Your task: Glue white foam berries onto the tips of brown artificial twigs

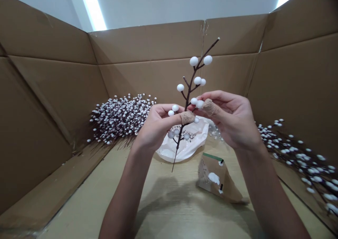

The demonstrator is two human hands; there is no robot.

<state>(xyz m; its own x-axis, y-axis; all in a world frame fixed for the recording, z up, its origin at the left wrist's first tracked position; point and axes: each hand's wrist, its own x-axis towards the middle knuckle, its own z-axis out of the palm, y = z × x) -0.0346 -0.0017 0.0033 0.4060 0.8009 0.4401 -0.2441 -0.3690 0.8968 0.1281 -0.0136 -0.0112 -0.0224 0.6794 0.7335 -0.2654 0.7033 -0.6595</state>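
Observation:
An artificial berry branch [189, 91], with a dark brown stem and white round berries on short twigs, stands nearly upright before me, its top leaning right. My left hand [165, 122] pinches the stem between thumb and fingers in its lower half. With thumb and forefinger, my right hand [229, 117] grips a white berry [200, 104] at the end of a right-side twig. Both thumbs have tan tape around their tips. One upper left twig [185, 80] shows a bare tip, and so does the top of the stem.
Behind the hands lies a white plastic bag [174, 154] holding loose berries. A folded cardboard piece [220, 179] with white smears stands on the table [169, 210]. Berry branches are heaped at left [118, 119] and right [303, 161]. Cardboard walls [148, 45] enclose the table.

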